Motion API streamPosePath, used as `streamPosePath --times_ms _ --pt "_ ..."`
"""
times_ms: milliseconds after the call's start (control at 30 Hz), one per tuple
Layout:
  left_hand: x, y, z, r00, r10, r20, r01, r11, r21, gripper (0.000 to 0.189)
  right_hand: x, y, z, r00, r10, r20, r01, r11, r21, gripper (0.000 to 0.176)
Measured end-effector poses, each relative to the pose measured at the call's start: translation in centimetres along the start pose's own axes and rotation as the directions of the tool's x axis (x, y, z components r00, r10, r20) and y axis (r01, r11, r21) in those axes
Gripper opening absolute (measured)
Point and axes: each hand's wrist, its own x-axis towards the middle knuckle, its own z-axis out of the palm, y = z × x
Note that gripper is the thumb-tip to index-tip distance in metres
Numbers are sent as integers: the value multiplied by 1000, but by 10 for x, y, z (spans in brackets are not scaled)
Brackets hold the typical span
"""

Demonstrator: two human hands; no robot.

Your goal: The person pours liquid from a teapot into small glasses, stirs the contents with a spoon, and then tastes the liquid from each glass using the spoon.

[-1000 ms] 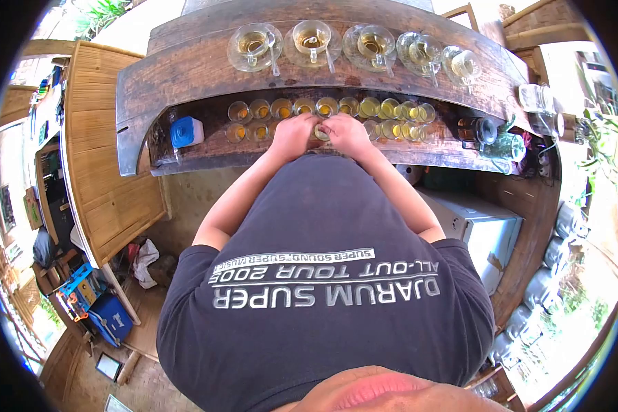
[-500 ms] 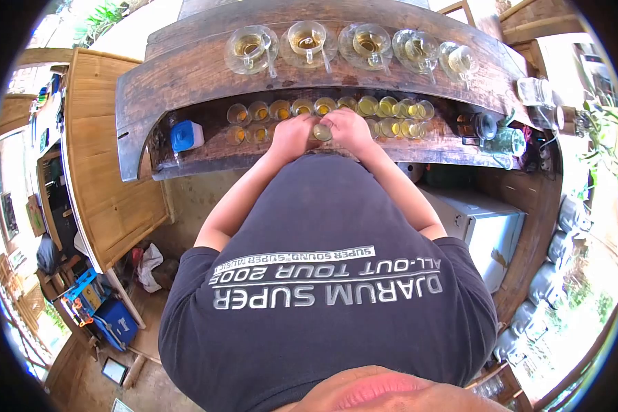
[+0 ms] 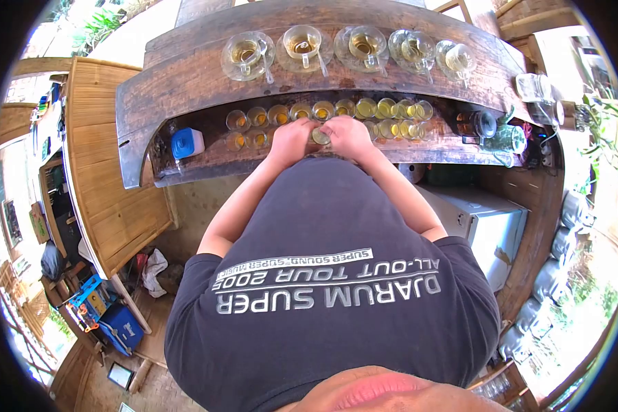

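Two rows of small glasses (image 3: 278, 115) stand on the lower wooden shelf, with orange-yellow contents on the left and paler yellow-green contents on the right. My left hand (image 3: 293, 141) and my right hand (image 3: 350, 137) meet at the middle of the front row. Between them, a small glass (image 3: 320, 136) shows just below my fingertips. Both hands have their fingers curled and pressed together, close to each other; whatever they grip is too small or too hidden to make out.
Along the upper counter (image 3: 185, 82) are several glass cups (image 3: 246, 53) on saucers with spoons. A blue-lidded container (image 3: 187, 143) sits at the shelf's left end. Glass jars (image 3: 508, 141) stand at its right end. A silver-grey box-shaped appliance (image 3: 484, 223) is below right.
My hands stay together over the front row, with the right fingers shifted slightly. The whole view has tilted a little.
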Motion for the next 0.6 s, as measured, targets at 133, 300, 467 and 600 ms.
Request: streamPosePath --times_ms 133,300,467,600 --pt "-1 3 0 997 -51 49 49 998 32 56 3 7 8 995 -10 -103 16 998 60 17" --pt "2 4 -1 1000 -23 6 23 1000 -4 56 -1 5 5 997 -7 -73 9 1000 29 18" --pt "1 0 3 999 -32 31 32 999 15 56 0 3 7 995 -8 -96 14 998 65 19" --pt "1 4 0 1000 -24 11 24 1000 4 55 3 4 -4 995 56 -86 -52 997 51 21"
